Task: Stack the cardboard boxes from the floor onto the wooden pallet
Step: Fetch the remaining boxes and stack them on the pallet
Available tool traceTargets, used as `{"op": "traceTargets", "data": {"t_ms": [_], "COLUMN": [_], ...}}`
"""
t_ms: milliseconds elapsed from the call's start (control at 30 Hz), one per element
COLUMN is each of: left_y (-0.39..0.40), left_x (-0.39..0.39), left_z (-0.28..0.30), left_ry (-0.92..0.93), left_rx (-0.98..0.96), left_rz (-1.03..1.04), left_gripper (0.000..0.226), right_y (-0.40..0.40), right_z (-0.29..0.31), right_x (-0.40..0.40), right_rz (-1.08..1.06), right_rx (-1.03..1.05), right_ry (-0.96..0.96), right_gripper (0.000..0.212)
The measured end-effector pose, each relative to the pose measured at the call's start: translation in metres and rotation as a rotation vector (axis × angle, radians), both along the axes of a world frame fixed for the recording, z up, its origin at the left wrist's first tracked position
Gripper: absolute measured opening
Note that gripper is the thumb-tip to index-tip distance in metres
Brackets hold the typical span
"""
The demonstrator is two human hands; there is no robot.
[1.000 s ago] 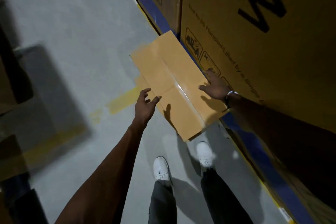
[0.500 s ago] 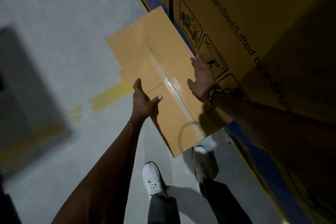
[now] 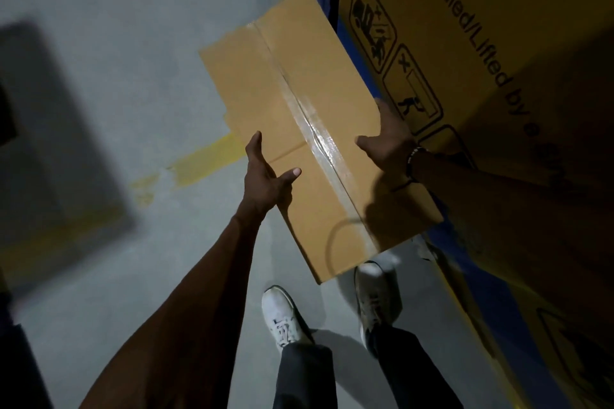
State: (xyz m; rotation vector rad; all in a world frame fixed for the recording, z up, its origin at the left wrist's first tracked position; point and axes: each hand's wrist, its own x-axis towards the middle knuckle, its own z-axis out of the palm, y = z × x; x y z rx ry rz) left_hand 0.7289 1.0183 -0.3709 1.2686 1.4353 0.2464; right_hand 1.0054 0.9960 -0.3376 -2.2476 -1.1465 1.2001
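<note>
A dark shadow patch [image 3: 56, 129] lies across the grey concrete floor [image 3: 139, 26] at the far left, and a worn yellow floor stripe [image 3: 202, 159] runs from it toward the middle. The left hand [image 3: 267, 176] presses against the left edge of the taped cardboard box [image 3: 299, 109], its fingers [image 3: 254, 144] straight along the side and its thumb [image 3: 290, 173] laid flat on the top face; it is not curled round anything. The box is held up above the floor, tilted, with a glossy strip of clear tape [image 3: 320, 139] running down its top seam. Below it stand two white sneakers [image 3: 282, 319] and dark trouser legs. The right hand [image 3: 387, 143], a wristband [image 3: 412, 159] at its wrist, grips the box's right edge, thumb on top and fingers wrapped over the side. Just to the right rises a large printed carton [image 3: 481, 43] with handling pictograms, above a blue band [image 3: 491, 279].
</note>
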Motion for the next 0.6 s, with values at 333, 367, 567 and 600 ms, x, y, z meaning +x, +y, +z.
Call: {"op": "traceTargets", "data": {"t_ms": [333,367,567,600], "left_y": [-0.043,-0.050,-0.101,-0.112], "left_x": [-0.032,-0.040,-0.097,-0.110], "left_z": [0.056,0.070,0.186,0.208], "left_ry": [-0.008,-0.004,0.070,0.062], "left_rx": [0.130,0.160,0.254,0.265], "left_rz": [0.235,0.265,0.471,0.520], "left_gripper": [0.115,0.115,0.121,0.122], "right_y": [-0.010,-0.010,-0.015,-0.017], "right_z": [0.049,0.063,0.176,0.198], "right_x": [-0.027,-0.034,-0.097,-0.111], "right_rz": [0.051,0.058,0.154,0.184], "right_rx": [0.056,0.073,0.163,0.180], "right_ry": [0.081,0.102,0.198,0.212], "right_gripper": [0.090,0.088,0.079,0.078]}}
